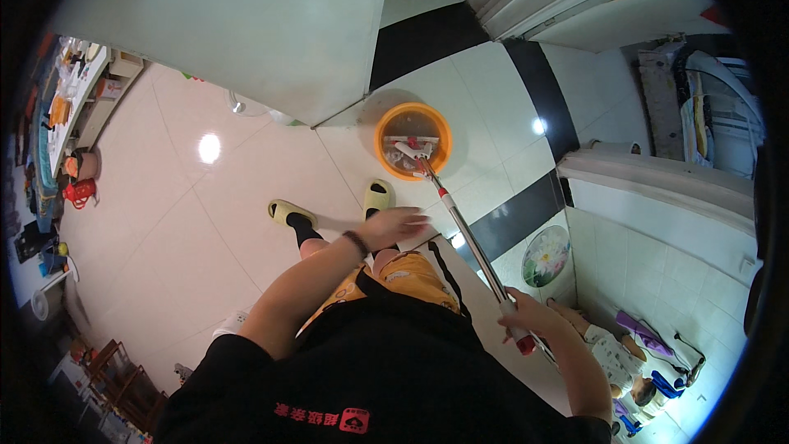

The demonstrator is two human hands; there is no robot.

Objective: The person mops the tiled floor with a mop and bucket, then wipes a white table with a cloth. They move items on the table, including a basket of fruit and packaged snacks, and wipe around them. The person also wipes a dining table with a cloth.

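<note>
My right hand [531,314] grips the upper end of a steel mop pole [471,237], by its grey and red grip. The pole slopes down and away from me to a white and red sponge-mop head [414,148]. That head rests inside an orange plastic basin [445,125] on the tiled floor, which holds murky water with some foam. My left hand [394,228] is held out above my knees, blurred by motion. Its fingers are extended and hold nothing, to the left of the pole and apart from it.
A pale wall or panel [246,24] rises beyond the basin. At right, a doorway frame [653,185] borders a tiled room, where another person [616,354] is near a round floral mat [547,256]. A cluttered white desk [77,105] stands at far left, a wooden rack [123,376] lower left.
</note>
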